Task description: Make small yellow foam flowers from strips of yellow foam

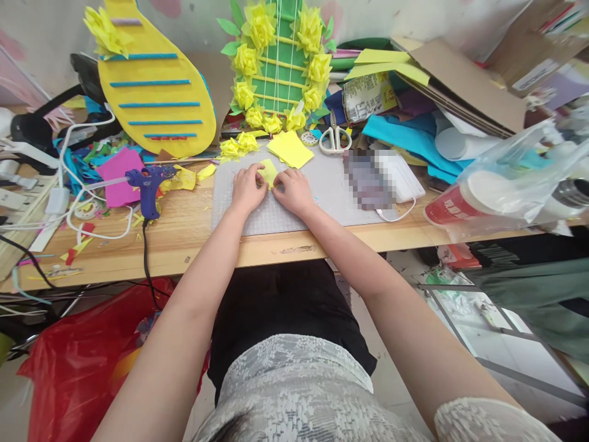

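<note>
Between my two hands is a small piece of yellow paper (pixel 268 172), pinched at its lower edges above the grey cutting mat (pixel 239 222). My left hand (pixel 249 186) has thumb and fingers closed on its left side. On its right side the fingers of my right hand (pixel 293 190) are closed too. Just behind them lies a stack of yellow paper squares (pixel 291 149). Several finished yellow paper flowers (pixel 239 146) sit at the mat's back left. White-handled scissors (pixel 335 140) rest at the back, right of the stack.
A blue glue gun (pixel 150 184) stands on the left among cords and scraps. Behind the mat lean a yellow lute-shaped piece (pixel 159 92) and a green stringed one (pixel 284 67) ringed with flowers. A power bank (pixel 400 177) and a bagged paper cup (pixel 453 202) are right.
</note>
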Motion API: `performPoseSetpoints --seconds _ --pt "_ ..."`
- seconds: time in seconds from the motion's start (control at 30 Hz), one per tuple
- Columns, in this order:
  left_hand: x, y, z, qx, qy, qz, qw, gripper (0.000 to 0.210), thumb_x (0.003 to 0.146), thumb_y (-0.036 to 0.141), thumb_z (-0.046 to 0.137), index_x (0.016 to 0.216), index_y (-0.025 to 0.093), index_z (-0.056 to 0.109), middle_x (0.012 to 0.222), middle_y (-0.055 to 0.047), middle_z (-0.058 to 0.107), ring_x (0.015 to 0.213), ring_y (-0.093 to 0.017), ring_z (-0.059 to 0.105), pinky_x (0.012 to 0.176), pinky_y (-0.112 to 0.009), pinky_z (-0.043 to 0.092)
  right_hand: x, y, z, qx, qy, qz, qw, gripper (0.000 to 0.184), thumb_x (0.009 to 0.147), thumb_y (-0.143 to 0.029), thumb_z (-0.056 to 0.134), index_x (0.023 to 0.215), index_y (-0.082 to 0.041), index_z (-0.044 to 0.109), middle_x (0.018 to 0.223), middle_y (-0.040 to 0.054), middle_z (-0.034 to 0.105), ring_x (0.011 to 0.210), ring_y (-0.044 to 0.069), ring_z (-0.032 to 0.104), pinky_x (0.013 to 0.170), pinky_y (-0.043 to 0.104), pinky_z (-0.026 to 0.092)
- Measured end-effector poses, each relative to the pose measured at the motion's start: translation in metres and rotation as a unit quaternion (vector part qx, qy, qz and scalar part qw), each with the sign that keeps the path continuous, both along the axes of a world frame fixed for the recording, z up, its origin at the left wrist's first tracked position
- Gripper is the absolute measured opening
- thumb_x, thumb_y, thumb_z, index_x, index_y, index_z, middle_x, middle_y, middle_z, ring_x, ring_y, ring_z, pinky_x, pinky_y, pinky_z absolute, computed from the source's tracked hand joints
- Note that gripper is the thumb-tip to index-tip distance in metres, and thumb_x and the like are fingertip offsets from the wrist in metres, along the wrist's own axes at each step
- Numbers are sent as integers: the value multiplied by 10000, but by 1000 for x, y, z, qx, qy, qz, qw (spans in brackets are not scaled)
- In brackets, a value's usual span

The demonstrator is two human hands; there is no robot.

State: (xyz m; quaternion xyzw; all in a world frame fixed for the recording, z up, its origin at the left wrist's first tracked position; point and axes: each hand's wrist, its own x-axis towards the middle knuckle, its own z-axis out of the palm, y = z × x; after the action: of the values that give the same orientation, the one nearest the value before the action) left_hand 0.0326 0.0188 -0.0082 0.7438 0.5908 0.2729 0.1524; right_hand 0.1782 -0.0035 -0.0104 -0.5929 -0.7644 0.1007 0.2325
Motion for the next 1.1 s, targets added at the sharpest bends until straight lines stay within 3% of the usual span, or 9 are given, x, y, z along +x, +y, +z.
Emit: performPoseSetpoints --seconds 0.2,0.37,0.5,0.73,1.1 --pt "0 -1 -1 10 8 -5 1000 253 755 160 584 991 249 575 863 -32 677 994 -257 553 926 -419 410 0 -1 -1 9 5 3 1000 176 859 -258 514 954 -189 644 1086 121 629 1082 297 502 926 439 408" --pt "1 -3 1 12 48 -7 999 70 797 229 558 790 229 627 949 -83 664 1072 -300 513 958 -453 387 0 -1 -2 7 16 5 1000 236 868 -248 489 1037 -184 641 1104 118 622 1101 292 498 946 431 401" --pt "1 -5 2 14 54 -9 998 97 812 264 565 809 223 652 968 -94 654 1094 -311 503 978 -461 374 4 11 -3 -17 53 15 998 292 883 -190 435 1087 -170 643 1136 114 588 1106 239 511 985 375 399" --pt "0 -9 2 11 58 -12 998 101 776 308 642 847 237 653 994 -85 637 1123 -311 489 999 -451 364 13 34 2 -84 51 44 994 192 827 -185 532 977 -172 651 1072 92 575 1017 216 548 937 370 445" --pt "1 -10 2 5 58 -15 998 117 782 309 635 869 231 643 1011 -91 620 1138 -320 477 1023 -459 343 8 34 9 -102 7 17 995 105 853 -203 528 916 -178 608 1120 111 590 1076 259 562 913 436 476"
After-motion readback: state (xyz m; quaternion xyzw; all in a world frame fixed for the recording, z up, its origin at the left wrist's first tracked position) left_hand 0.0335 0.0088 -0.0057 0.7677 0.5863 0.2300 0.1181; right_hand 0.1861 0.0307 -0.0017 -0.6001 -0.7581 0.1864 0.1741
